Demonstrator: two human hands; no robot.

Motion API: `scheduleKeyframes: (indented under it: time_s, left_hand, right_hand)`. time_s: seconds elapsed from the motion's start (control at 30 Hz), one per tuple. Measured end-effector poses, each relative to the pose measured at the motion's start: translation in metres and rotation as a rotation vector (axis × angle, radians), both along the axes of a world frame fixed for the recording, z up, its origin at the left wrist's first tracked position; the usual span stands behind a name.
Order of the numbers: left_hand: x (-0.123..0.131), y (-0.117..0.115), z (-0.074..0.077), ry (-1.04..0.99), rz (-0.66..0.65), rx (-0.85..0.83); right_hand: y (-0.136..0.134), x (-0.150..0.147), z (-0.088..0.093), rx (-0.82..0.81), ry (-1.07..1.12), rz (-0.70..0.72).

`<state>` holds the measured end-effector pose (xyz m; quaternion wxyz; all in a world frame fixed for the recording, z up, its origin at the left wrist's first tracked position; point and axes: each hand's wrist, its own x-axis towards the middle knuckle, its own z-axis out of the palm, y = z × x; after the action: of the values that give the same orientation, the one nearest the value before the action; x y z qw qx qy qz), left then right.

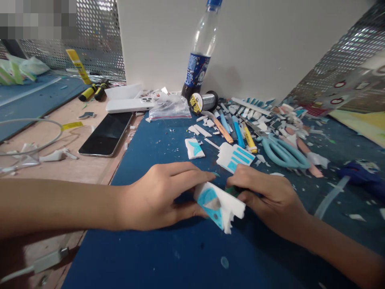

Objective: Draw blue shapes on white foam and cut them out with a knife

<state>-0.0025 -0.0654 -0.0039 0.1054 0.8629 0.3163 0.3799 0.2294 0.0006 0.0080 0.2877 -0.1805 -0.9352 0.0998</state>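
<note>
My left hand [161, 196] is closed on a white foam-like piece [221, 206] with blue printing and a ragged lower right edge, pinched between thumb and fingers above the blue mat [144, 257]. At the right side of that piece, my right hand [267, 192] is closed, fingers bent together. Something dark green shows at its fingertips, but what it grips there is hidden. Just beyond the hands lie a small white piece with a blue mark [195, 148] and a white piece with blue stripes [236, 156].
Behind the mat's middle stand a cola bottle [198, 66] and a wire spool [204, 101]. Cutter knives [239, 130], blue-handled scissors [282, 152] and many white scraps lie to the right. A phone [106, 134] rests left, with a blue tool [365, 176] far right.
</note>
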Motion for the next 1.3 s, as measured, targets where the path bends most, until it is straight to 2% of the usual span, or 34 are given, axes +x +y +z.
scheduleKeyframes:
  time_s: [0.23,0.43,0.8,1.1,1.3]
  left_hand:
    - [0.0011,-0.0003,0.0,0.003,-0.012,0.022]
    - [-0.0004,-0.0016,0.0022,0.006,-0.045,-0.019]
    - [-0.0048,-0.0023,0.0031,-0.01,0.011,-0.029]
    - [-0.0024,-0.0029,0.0043,-0.027,0.018,-0.053]
    - [-0.0031,-0.0018,-0.0051,-0.027,0.012,-0.017]
  right_hand:
    - [0.0003,0.0025,-0.0076,0.013,0.01,0.017]
    - [0.0014,0.0008,-0.0048,0.022,0.008,0.03]
    - [0.0064,0.0069,-0.0095,-0.018,0.03,-0.012]
    - [0.0057,0.0059,-0.0064,-0.04,0.031,-0.005]
    - [0.006,0.0062,-0.0097,-0.044,0.029,0.011]
